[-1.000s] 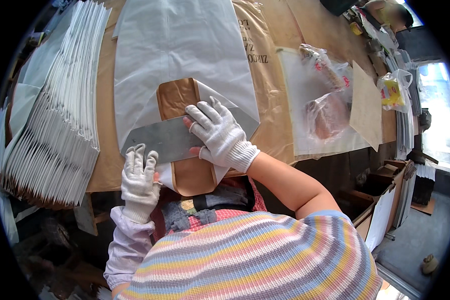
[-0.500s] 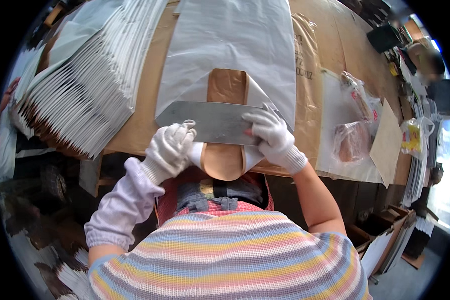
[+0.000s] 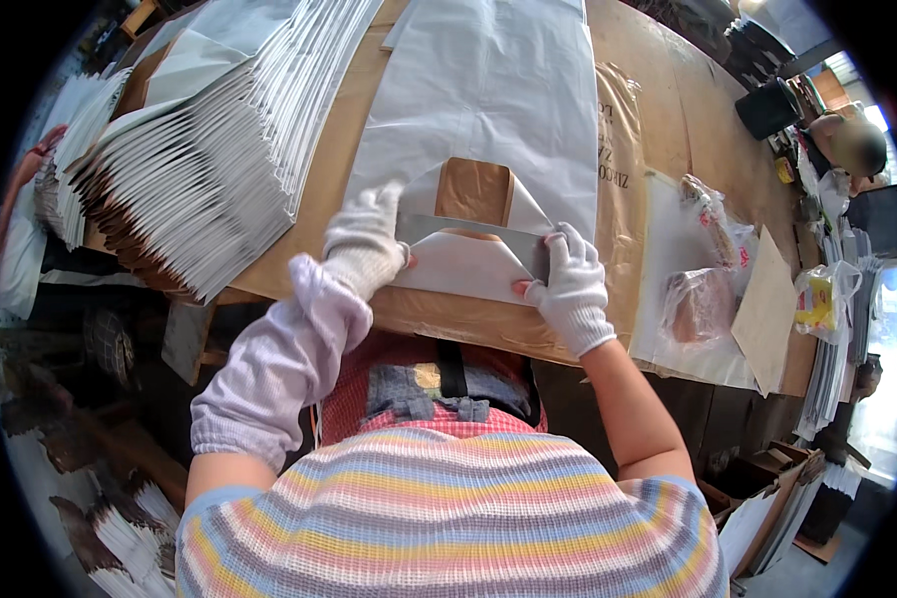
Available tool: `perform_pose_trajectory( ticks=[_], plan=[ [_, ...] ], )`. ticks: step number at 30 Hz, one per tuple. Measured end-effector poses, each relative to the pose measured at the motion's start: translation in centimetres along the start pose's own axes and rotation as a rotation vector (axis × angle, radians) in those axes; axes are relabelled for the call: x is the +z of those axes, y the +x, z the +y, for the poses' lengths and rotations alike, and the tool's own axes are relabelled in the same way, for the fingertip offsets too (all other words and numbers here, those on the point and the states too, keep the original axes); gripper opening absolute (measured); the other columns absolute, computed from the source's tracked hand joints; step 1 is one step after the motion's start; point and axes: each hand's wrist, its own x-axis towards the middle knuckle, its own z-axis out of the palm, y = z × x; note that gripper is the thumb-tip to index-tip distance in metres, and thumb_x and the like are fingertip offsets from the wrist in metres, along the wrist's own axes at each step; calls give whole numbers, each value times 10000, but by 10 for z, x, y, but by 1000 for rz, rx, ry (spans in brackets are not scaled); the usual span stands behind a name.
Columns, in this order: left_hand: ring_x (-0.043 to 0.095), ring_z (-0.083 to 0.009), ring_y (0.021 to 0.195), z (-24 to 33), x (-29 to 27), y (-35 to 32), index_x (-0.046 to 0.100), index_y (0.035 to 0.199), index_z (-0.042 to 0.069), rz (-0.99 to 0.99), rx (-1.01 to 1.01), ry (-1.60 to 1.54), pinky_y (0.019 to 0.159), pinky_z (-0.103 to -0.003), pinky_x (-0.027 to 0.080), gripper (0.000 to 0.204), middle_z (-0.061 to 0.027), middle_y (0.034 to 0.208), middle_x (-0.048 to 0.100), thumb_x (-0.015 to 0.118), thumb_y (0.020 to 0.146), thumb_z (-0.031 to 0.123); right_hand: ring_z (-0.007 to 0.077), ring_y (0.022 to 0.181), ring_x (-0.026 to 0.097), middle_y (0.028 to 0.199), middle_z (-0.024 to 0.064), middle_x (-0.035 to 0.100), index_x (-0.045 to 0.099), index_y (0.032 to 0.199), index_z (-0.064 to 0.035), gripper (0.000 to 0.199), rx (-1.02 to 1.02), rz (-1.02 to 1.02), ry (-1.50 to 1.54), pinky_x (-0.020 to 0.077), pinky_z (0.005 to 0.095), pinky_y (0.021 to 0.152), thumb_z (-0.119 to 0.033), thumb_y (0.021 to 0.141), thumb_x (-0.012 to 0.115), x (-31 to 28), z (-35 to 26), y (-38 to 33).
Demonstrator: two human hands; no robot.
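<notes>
A white paper sack (image 3: pixel 488 90) lies lengthwise before me, its near end opened into a folded shape with a brown inner layer (image 3: pixel 476 194). Across that end lies a flat grey metal plate (image 3: pixel 431 228), partly covered by the white near flap (image 3: pixel 458 265) turned up over it. My left hand (image 3: pixel 365 237), in a white glove, grips the plate's left end, thumb at the fold. At the right end, my gloved right hand (image 3: pixel 574 284) closes on the plate, with a bare thumb tip on the flap's edge.
Left on the table (image 3: pixel 309 214) is a fanned stack of white sacks (image 3: pixel 194 159) with brown ends. To the right are a clear plastic bag (image 3: pixel 698 304) and a tan sheet (image 3: pixel 765 309). Another person (image 3: pixel 847 148) is at the far right; a hand (image 3: pixel 45 142) shows far left.
The near flap, formerly hanging brown side up toward me, is now folded away from me over the plate. My hands have shifted to the plate's ends, the right one turned more upright.
</notes>
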Motion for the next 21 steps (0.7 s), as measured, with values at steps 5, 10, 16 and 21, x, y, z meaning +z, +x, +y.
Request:
perform_pose_trajectory(
  ticks=[5, 10, 16, 21],
  plan=[
    [550, -347, 1342, 16, -24, 37, 528, 1438, 146, -115, -75, 124, 1154, -413, 439, 836, -152, 1438, 582, 917, 719, 320, 292, 1172, 644, 1244, 111, 665, 633, 1273, -68, 782, 335, -511, -171, 516, 385, 1007, -559, 709, 864, -26, -23, 74],
    [546, -319, 1362, -11, -5, 50, 664, 1295, 105, -185, 491, 121, 1158, -406, 435, 537, -121, 1390, 651, 774, 770, 99, 287, 1125, 656, 1040, 64, 734, 754, 1080, -101, 388, -89, -380, 69, 529, 425, 921, -310, 754, 777, -3, 0, 72],
    [347, -387, 1518, -40, 46, 0, 443, 1549, 49, 139, 872, 118, 1252, -514, 288, 894, -189, 1601, 432, 789, 745, 228, 377, 1442, 429, 1477, 206, 533, 636, 1256, 11, 643, -424, -182, 130, 278, 532, 1241, -311, 716, 774, 10, -14, 9],
    [308, -395, 1534, -15, 41, 4, 392, 1572, 52, 14, 907, 19, 1265, -489, 269, 980, -195, 1620, 389, 824, 726, 290, 390, 1470, 397, 1512, 222, 504, 596, 1310, 23, 727, -506, -280, 235, 248, 529, 1267, -314, 694, 787, 4, -26, 26]
  ],
)
